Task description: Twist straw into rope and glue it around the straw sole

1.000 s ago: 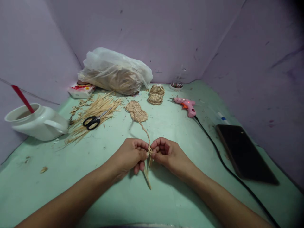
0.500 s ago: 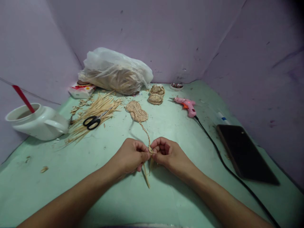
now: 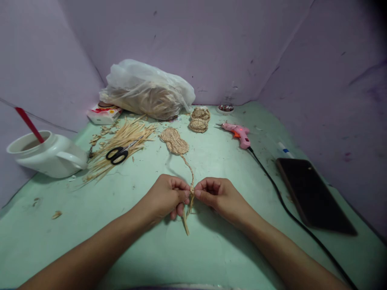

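A thin braided straw cord (image 3: 190, 167) runs from a flat coiled straw sole (image 3: 174, 141) toward me. My left hand (image 3: 171, 195) pinches the near end of the cord between thumb and fingers. From the other side my right hand (image 3: 214, 192) pinches the same spot, its fingertips almost meeting the left ones. A small knot or crossing of strands shows between them. Loose straw ends (image 3: 186, 223) hang below, close to the left fingers. The sole lies flat on the table beyond both hands.
Black-handled scissors (image 3: 117, 154) rest on a pile of straw strips (image 3: 130, 133) at left, near a white mug (image 3: 57, 157). A plastic bag (image 3: 148, 88) and more coiled straw pieces (image 3: 199, 120) sit behind. A pink glue gun (image 3: 237, 133), its black cord (image 3: 278, 197) and a phone (image 3: 314, 195) are at right.
The right fingers have drawn the strands in, and the loop at the cord's end looks smaller and tighter. The cord between sole and hands has shifted slightly right.
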A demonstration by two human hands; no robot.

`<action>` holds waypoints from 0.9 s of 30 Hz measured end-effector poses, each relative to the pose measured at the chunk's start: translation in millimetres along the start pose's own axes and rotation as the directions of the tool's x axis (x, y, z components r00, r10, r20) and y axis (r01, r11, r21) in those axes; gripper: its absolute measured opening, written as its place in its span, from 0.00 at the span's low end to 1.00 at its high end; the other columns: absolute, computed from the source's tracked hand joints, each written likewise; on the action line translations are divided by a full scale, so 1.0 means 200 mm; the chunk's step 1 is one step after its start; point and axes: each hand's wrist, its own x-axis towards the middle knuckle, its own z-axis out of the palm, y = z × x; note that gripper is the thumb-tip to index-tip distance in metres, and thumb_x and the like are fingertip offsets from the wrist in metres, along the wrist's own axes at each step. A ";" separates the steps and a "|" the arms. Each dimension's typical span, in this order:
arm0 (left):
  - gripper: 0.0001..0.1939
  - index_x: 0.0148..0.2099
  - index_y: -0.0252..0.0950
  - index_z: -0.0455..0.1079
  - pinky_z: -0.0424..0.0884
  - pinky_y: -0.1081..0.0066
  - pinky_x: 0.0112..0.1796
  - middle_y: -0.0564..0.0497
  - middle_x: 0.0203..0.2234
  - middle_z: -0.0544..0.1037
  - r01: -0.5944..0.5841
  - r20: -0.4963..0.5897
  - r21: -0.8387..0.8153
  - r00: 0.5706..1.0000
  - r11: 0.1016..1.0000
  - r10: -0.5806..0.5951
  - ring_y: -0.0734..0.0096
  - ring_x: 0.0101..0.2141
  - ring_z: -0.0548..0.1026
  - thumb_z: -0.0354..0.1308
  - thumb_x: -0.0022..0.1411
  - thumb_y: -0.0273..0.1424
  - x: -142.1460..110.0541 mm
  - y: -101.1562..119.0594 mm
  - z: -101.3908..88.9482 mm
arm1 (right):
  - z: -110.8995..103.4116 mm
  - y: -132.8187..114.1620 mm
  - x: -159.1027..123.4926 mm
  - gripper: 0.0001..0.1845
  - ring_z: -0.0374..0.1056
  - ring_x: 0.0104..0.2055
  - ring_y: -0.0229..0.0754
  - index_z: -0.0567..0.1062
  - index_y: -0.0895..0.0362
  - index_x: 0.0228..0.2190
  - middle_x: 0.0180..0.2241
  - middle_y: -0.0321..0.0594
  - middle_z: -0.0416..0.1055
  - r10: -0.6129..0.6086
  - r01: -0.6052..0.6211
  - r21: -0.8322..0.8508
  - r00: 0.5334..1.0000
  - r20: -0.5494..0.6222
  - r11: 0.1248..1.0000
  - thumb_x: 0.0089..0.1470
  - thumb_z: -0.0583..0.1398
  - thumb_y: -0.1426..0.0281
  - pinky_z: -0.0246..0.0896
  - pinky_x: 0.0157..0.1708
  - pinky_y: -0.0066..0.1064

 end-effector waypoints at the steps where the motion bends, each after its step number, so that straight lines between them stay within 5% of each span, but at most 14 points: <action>1: 0.05 0.22 0.32 0.65 0.55 0.81 0.09 0.57 0.07 0.64 -0.003 -0.004 -0.002 1.000 1.000 0.003 0.82 0.09 0.60 0.53 0.48 0.23 0.00 0.00 0.00 | 0.00 0.00 0.00 0.05 0.50 0.17 0.29 0.71 0.59 0.21 0.16 0.30 0.61 -0.005 0.005 0.003 1.000 0.010 1.000 0.43 0.60 0.70 0.44 0.18 0.26; 14: 0.06 0.23 0.32 0.64 0.54 0.82 0.08 0.59 0.05 0.64 0.023 -0.040 0.034 0.999 0.999 -0.021 0.81 0.07 0.58 0.50 0.49 0.20 0.00 0.02 0.03 | -0.01 -0.01 -0.01 0.06 0.50 0.19 0.29 0.70 0.60 0.23 0.16 0.29 0.59 0.014 -0.008 -0.046 0.992 0.129 0.999 0.40 0.62 0.72 0.43 0.19 0.24; 21: 0.04 0.23 0.32 0.65 0.53 0.83 0.08 0.59 0.05 0.63 0.004 -0.035 0.043 0.999 0.999 -0.002 0.82 0.07 0.57 0.52 0.48 0.23 0.00 0.01 0.02 | 0.01 0.02 -0.01 0.12 0.52 0.21 0.30 0.65 0.58 0.23 0.18 0.29 0.60 -0.054 0.058 -0.117 0.998 0.033 0.991 0.37 0.64 0.71 0.46 0.20 0.24; 27: 0.02 0.22 0.34 0.64 0.52 0.81 0.07 0.56 0.11 0.70 0.009 -0.116 0.059 0.993 0.998 -0.002 0.81 0.08 0.60 0.51 0.43 0.23 0.01 -0.01 0.03 | 0.02 0.03 -0.03 0.13 0.48 0.20 0.30 0.61 0.56 0.20 0.16 0.27 0.56 -0.171 0.144 -0.364 0.984 -0.044 0.920 0.39 0.63 0.69 0.43 0.18 0.24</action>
